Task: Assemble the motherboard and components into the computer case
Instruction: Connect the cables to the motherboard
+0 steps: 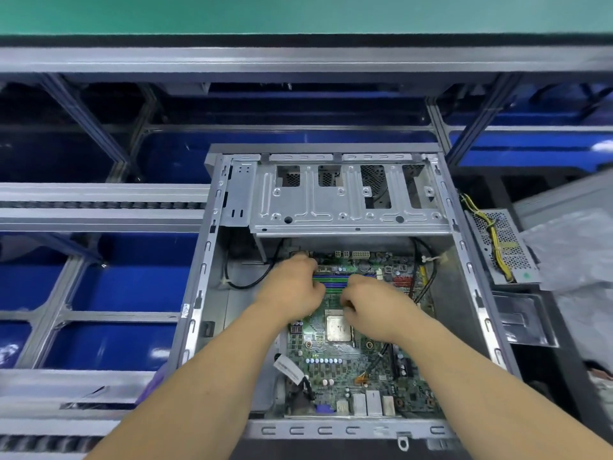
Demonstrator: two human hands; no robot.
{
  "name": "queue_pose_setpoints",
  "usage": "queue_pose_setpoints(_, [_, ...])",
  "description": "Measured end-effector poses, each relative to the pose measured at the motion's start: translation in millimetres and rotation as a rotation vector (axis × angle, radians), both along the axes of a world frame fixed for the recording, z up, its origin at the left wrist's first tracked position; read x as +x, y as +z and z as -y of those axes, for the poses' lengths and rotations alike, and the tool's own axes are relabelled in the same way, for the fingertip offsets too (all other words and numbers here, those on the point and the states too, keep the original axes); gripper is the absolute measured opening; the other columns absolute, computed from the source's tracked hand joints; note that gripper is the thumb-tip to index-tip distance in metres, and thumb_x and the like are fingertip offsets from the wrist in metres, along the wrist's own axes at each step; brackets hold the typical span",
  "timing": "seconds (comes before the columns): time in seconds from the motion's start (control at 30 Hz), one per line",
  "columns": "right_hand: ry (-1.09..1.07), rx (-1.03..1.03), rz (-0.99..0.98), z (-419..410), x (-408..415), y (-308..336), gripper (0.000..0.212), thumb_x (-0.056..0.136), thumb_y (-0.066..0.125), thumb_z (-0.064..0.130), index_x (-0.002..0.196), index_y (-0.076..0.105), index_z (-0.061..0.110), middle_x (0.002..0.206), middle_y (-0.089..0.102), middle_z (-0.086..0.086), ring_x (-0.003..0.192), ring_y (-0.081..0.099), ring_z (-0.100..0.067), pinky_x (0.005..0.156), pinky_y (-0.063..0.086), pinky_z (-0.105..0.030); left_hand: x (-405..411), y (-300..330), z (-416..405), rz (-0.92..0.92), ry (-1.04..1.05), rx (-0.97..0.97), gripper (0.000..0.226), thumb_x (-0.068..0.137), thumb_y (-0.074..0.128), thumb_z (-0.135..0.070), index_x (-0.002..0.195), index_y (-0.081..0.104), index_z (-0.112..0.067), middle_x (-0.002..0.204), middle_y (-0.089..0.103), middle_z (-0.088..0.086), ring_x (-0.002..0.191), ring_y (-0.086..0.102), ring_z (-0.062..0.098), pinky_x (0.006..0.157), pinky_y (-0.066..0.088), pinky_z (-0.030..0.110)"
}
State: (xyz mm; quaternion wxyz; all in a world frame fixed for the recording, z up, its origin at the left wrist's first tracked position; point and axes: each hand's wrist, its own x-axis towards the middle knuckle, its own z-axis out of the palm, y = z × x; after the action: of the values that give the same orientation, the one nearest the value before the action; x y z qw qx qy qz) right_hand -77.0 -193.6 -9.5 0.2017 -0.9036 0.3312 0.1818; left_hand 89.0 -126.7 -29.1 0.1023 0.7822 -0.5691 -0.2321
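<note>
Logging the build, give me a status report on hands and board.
Left hand and right hand curled over RAM slots; grasp unclear. Motherboard lies in case. Black cable loose alongside.

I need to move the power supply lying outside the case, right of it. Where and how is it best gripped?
Judging from its pose, take the power supply by its two long side edges, coming from above. It lies flat with its perforated face up, so those edges look free. Avoid lifting by the yellow and black cable bundle draped across the top, as it could strain.
</note>
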Motion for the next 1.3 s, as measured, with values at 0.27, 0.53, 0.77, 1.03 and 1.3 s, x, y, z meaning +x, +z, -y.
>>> queue_pose_setpoints(0.27, [-0.250, -0.170, 0.023, 26.1, -12.8, -8.9, 0.032, 0.097, 0.053, 0.017, 0.128, 0.059, 0.008, 0.130, 0.050, -0.011, 0.123, 0.045, -0.030, 0.097, 0.047, -0.041, 5.0, 7.6, 0.6, -0.064, -0.012, 0.059, 0.033, 0.088, 0.055, -0.020, 0.120, 0.062, -0.012, 0.120, 0.055, 0.008, 0.109, 0.055, 0.026, 0.093, 0.048, 0.034])
queue_pose_setpoints(0.53, [-0.304, -0.140, 0.014, 31.2, -17.2, -5.8, 0.016, 0.096, 0.054, 0.014, 0.109, 0.061, 0.007, 0.125, 0.049, -0.011, 0.116, 0.046, -0.029, 0.090, 0.050, -0.040, 6.8, 25.1, -14.3, -0.002, 0.158, 0.101, 0.008, 0.087, 0.056, -0.017, 0.093, 0.052, -0.012, 0.100, 0.053, 0.006, 0.089, 0.058, 0.026, 0.068, 0.046, 0.031])
queue_pose_setpoints(0.77, [-0.257, -0.156, 0.002, 26.9, -22.6, -3.0, 0.026, 0.097, 0.054, 0.018, 0.121, 0.058, 0.009, 0.130, 0.045, -0.008, 0.119, 0.044, -0.029, 0.094, 0.050, -0.046, 15.4, 38.9, -27.9, 0.109, 0.038, 0.029, 0.039, 0.091, 0.045, -0.030, 0.127, 0.054, -0.017, 0.122, 0.056, 0.002, 0.107, 0.058, 0.024, 0.087, 0.052, 0.041])
queue_pose_setpoints(1.03, [-0.266, -0.295, -0.033, 24.9, -33.4, 2.3, 0.031, 0.097, 0.053, 0.019, 0.126, 0.058, 0.014, 0.128, 0.051, -0.008, 0.121, 0.050, -0.030, 0.098, 0.048, -0.043, 26.1, 33.4, -23.0, 0.196, -0.212, 0.064, 0.041, 0.094, 0.041, -0.023, 0.133, 0.053, -0.017, 0.127, 0.052, 0.003, 0.113, 0.055, 0.024, 0.088, 0.052, 0.042])
queue_pose_setpoints(1.3, [-0.308, -0.417, -0.267, 9.9, -27.3, 6.9, 0.036, 0.096, 0.049, 0.015, 0.130, 0.059, 0.010, 0.135, 0.049, -0.017, 0.123, 0.049, -0.035, 0.095, 0.049, -0.041, 21.4, 35.7, -20.4, 0.222, -0.232, 0.069, 0.031, 0.094, 0.040, -0.020, 0.120, 0.056, -0.015, 0.117, 0.053, 0.004, 0.100, 0.056, 0.025, 0.082, 0.051, 0.040])
